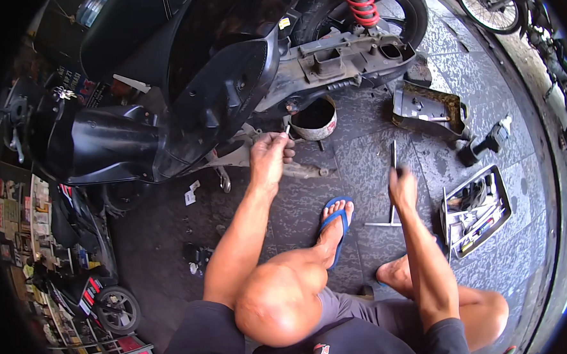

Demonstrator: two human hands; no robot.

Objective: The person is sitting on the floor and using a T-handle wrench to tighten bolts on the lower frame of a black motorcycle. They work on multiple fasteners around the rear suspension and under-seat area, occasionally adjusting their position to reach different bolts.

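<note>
My left hand [271, 157] is closed, its thumb and fingers pinched round a short pale metal rod [286, 127] that points up beside the round pan. That hand is just below the engine casing [348, 61] of a black scooter [221, 90]. The round pan [327, 131], dark inside, sits on the floor under the casing. My right hand [404, 191] is curled over the shaft of a T-handle wrench [394, 150], with something dark at its blurred fingertips. Whether it grips the wrench or only passes above it is unclear.
A rectangular tray [463, 117] with small parts lies at the right, near a black cylindrical part [487, 142]. Below it stands a toolbox [508, 197] full of tools. The scooter's rear wheel [416, 16] and red spring [359, 3] are beyond. My sandalled foot [335, 225] rests between my hands.
</note>
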